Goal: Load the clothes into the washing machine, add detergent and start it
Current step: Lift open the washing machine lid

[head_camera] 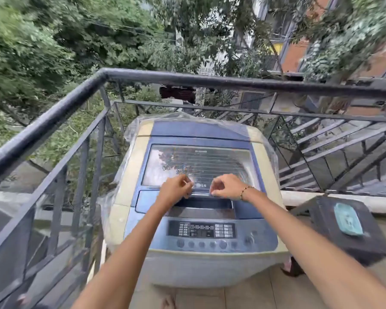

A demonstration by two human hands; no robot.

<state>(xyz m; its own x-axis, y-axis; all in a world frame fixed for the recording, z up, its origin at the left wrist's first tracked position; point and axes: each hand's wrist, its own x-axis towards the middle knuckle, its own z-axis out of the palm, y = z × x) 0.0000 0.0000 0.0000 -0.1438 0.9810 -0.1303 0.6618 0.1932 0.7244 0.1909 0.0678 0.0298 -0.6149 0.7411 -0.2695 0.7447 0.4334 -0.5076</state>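
Grips front edge of washing machine lid [198, 163] with curled fingers of left hand [176, 188] and right hand [227, 186]. Could slip on slick plastic cover [132, 132] beyond fingers, dropping lid.

Home balcony: metal railing [54, 121], washing machine [196, 197], tiled floor, trees and neighbouring buildings beyond.

Single view only: head-worn wide-angle, facing forward and tilted steeply down. It sits close above the front of the washing machine [201, 270], which is centre frame with the control panel [202, 229] nearest the lens. Forearms enter from the bottom edge; left hand [176, 189] and right hand [224, 186] land mid-frame, fingers curled on the front edge of the lid [198, 161]. The railing [54, 118] is bowed by the lens, left and top. Trees [42, 41] and buildings [299, 52] fill the far upper band.
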